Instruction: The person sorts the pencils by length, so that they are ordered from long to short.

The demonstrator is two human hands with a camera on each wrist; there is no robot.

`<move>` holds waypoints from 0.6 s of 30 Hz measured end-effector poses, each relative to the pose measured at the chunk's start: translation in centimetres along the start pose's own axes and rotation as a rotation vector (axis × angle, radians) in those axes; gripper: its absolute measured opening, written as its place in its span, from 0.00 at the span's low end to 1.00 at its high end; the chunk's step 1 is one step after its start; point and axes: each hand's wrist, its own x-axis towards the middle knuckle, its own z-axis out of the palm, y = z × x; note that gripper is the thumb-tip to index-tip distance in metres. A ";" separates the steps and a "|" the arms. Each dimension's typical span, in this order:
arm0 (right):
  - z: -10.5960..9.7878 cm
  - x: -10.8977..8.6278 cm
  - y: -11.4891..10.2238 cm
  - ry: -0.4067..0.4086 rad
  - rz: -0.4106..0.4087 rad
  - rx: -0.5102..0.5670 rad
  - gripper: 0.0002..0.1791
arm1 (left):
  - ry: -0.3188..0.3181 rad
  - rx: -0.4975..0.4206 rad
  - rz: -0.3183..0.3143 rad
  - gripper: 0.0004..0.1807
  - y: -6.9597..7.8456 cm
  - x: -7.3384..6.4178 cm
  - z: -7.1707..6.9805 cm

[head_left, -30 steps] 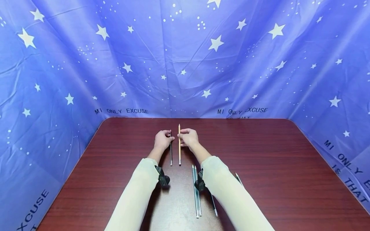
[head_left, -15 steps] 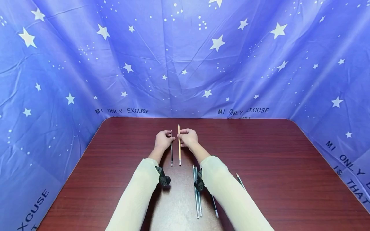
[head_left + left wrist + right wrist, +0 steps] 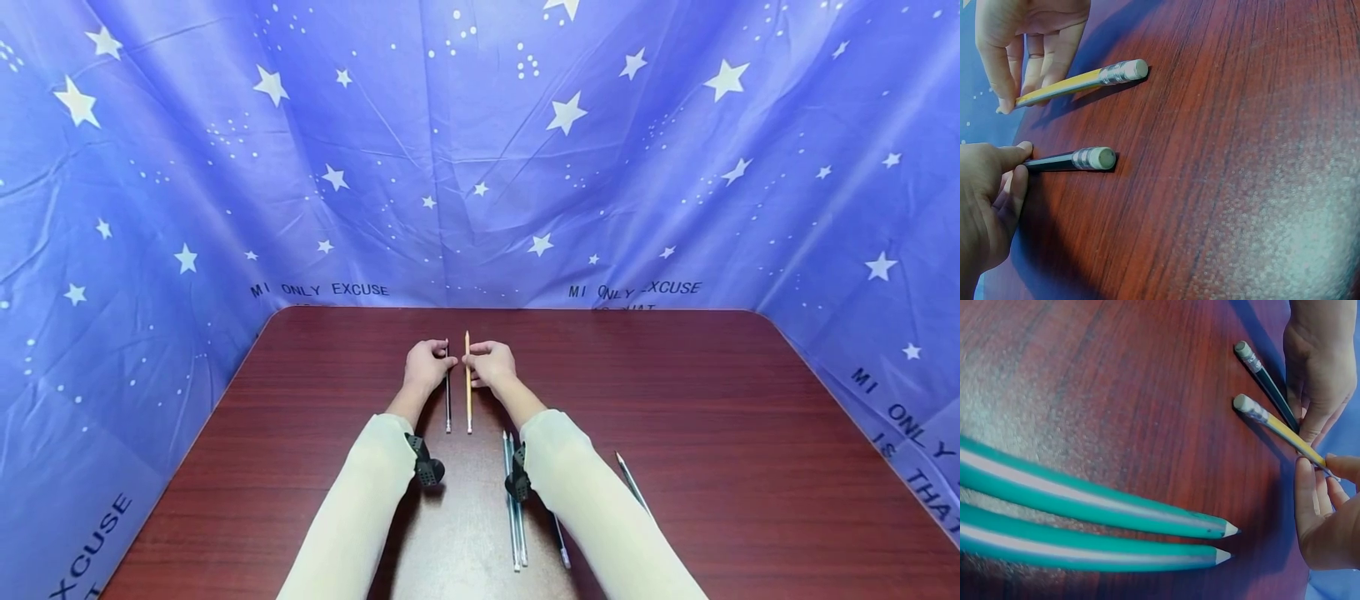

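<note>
My left hand (image 3: 426, 364) pinches a black pencil (image 3: 1054, 163) near its far end, between thumb and fingertips. Its white eraser (image 3: 1105, 158) points back toward me, close over the wood. Just to the right, a yellow pencil (image 3: 468, 392) is pinched between the thumb and fingers of my right hand (image 3: 492, 364). The two pencils run nearly parallel with a narrow gap between them, and their eraser ends are about level in the head view. The yellow one's sharpened tip reaches farther toward the back; the black one's far end is mostly hidden by my left fingers.
Two green pencils with pale stripes (image 3: 1116, 500) lie side by side near my right wrist. A dark pencil (image 3: 562, 546) shows partly beneath my right forearm, and another pencil (image 3: 632, 481) lies beyond it. A star-printed curtain (image 3: 480, 150) encloses the brown table (image 3: 675, 392).
The yellow pencil's tip has come slightly toward me with my right hand. My left hand keeps its grip on the black pencil. The head view has shifted a little.
</note>
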 end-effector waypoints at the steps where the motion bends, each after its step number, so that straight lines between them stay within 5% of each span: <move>1: 0.0 0.1 0.1 0.004 0.000 -0.003 0.14 | -0.001 -0.004 0.001 0.21 0.0 0.0 0.0; 18: 1.2 0.1 0.3 0.072 -0.006 -0.081 0.11 | -0.004 -0.001 0.009 0.21 -0.3 0.2 0.0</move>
